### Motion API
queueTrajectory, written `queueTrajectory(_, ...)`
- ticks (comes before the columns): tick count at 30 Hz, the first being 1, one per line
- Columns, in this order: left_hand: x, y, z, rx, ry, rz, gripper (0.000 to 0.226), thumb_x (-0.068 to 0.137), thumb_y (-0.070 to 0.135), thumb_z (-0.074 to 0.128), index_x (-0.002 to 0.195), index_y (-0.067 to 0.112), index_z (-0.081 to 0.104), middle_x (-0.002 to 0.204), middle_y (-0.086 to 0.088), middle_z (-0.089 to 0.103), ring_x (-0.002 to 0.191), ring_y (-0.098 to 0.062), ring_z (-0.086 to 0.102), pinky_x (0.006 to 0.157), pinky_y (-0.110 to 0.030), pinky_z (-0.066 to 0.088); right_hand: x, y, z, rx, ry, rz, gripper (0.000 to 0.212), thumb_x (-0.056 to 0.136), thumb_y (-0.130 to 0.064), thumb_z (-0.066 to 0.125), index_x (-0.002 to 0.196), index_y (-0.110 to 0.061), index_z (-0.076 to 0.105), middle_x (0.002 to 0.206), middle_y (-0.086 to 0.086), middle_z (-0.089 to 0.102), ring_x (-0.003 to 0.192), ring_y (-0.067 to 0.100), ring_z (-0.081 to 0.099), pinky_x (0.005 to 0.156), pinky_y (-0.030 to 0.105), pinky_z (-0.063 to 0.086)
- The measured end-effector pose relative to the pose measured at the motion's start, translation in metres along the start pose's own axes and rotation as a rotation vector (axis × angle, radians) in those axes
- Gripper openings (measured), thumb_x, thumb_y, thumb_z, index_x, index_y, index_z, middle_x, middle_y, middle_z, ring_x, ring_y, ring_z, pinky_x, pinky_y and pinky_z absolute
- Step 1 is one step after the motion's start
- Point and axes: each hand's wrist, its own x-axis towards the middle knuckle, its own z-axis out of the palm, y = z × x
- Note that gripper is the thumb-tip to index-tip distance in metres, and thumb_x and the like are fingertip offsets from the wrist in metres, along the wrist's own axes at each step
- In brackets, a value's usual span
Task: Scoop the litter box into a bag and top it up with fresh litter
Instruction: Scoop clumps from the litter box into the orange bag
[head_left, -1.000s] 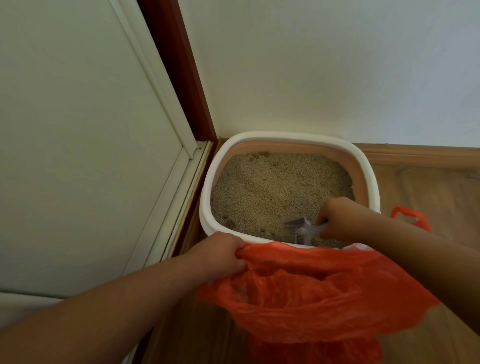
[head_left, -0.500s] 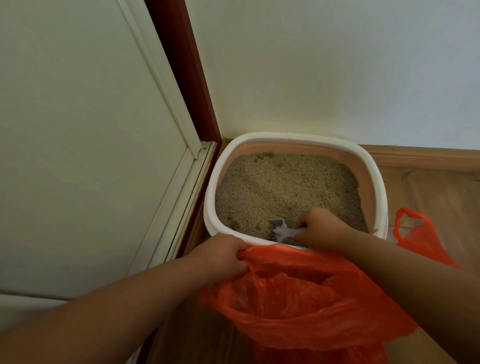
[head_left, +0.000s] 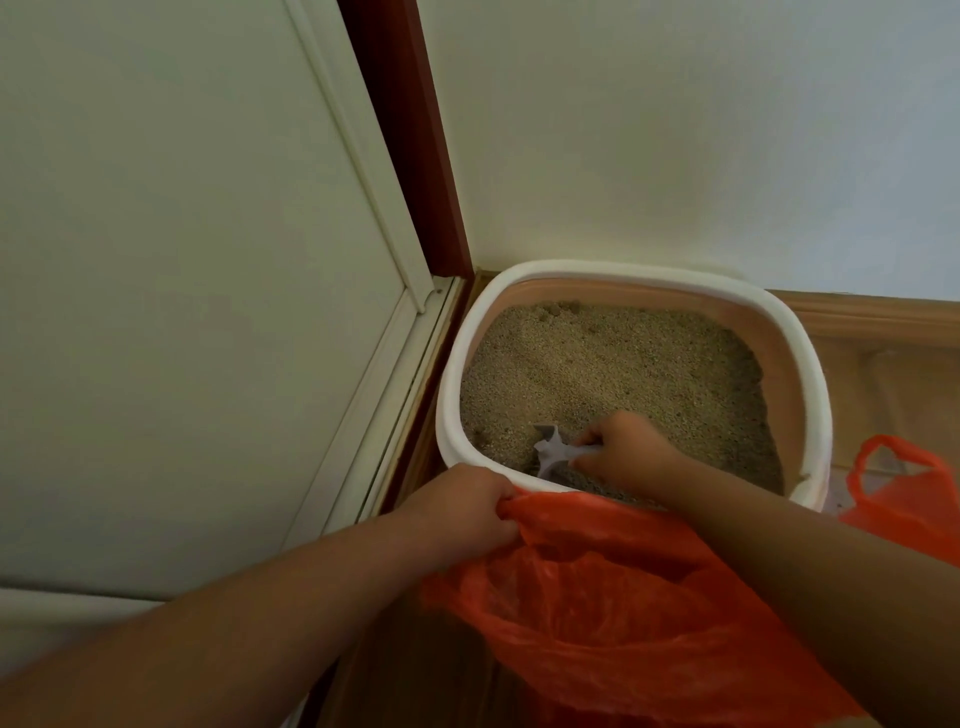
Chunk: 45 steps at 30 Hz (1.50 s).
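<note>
A white-rimmed litter box (head_left: 810, 364) stands in the room's corner, filled with tan litter (head_left: 597, 364). My right hand (head_left: 628, 452) grips the handle of a grey plastic scoop (head_left: 550, 449), whose head is pushed down into the litter at the box's near wall. An orange plastic bag (head_left: 613, 613) hangs open just in front of the box. Its left edge is bunched in my left hand (head_left: 462, 509), held against the box's front rim. The bag's other handle (head_left: 898, 483) lies loose at the right.
A white door panel (head_left: 182, 286) and its dark red frame (head_left: 410, 135) close off the left side. A pale wall (head_left: 675, 130) with a wooden skirting board (head_left: 883, 317) runs behind the box. Wooden floor (head_left: 883, 395) shows to the right.
My right hand has carried the scoop leftward along the box's near wall and pressed it lower into the litter. My left hand keeps the same hold on the bag.
</note>
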Motion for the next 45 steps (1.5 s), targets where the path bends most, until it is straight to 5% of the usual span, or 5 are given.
queueTrajectory(5, -0.001, -0.002, -0.002, -0.008, 0.022, 0.004, 0.028, 0.089, 0.036, 0.068, 0.113, 0.025, 0.077, 0.102, 0.003, 0.077, 0.093, -0.01, 0.07, 0.087, -0.032, 0.058, 0.019, -0.005, 0.004, 0.179, -0.005, 0.037, 0.007, 0.088, -0.021, 0.077, 0.093, -0.017, 0.077, 0.065, 0.004, 0.069, 0.046, 0.006, 0.054, 0.043, 0.019, 0.041)
queueTrajectory(13, -0.003, -0.006, -0.003, -0.045, 0.022, -0.036, 0.028, 0.088, 0.035, 0.068, 0.113, 0.026, 0.077, 0.104, 0.004, 0.076, 0.096, -0.009, 0.069, 0.088, -0.03, 0.057, 0.036, -0.002, 0.011, 0.498, 0.035, 0.138, 0.019, 0.081, -0.015, 0.083, 0.099, -0.016, 0.078, 0.063, 0.006, 0.072, 0.054, 0.011, 0.058, 0.058, 0.029, 0.048)
queueTrajectory(27, -0.003, 0.001, -0.006, -0.093, 0.069, -0.081, 0.029, 0.087, 0.035, 0.07, 0.114, 0.027, 0.077, 0.103, 0.006, 0.077, 0.095, -0.006, 0.07, 0.09, -0.033, 0.059, 0.007, 0.006, -0.006, 0.845, -0.033, 0.102, 0.027, 0.085, -0.006, 0.077, 0.111, -0.01, 0.074, 0.07, 0.003, 0.069, 0.055, 0.007, 0.056, 0.052, 0.018, 0.046)
queueTrajectory(37, 0.001, 0.02, -0.005, -0.074, 0.068, -0.052, 0.023, 0.086, 0.038, 0.072, 0.105, 0.026, 0.077, 0.094, 0.006, 0.074, 0.086, -0.007, 0.069, 0.08, -0.03, 0.059, -0.032, 0.048, -0.047, 0.821, 0.109, 0.107, 0.031, 0.082, -0.01, 0.082, 0.111, -0.016, 0.076, 0.081, 0.005, 0.075, 0.061, 0.01, 0.059, 0.064, 0.027, 0.052)
queueTrajectory(45, 0.007, 0.041, -0.002, -0.075, 0.089, -0.012, 0.005, 0.086, 0.028, 0.07, 0.086, 0.032, 0.068, 0.084, 0.01, 0.068, 0.079, -0.006, 0.066, 0.066, -0.023, 0.053, -0.07, 0.071, -0.082, 0.669, 0.207, 0.048, 0.026, 0.084, -0.017, 0.08, 0.108, -0.024, 0.076, 0.091, 0.002, 0.073, 0.062, -0.001, 0.061, 0.056, 0.016, 0.045)
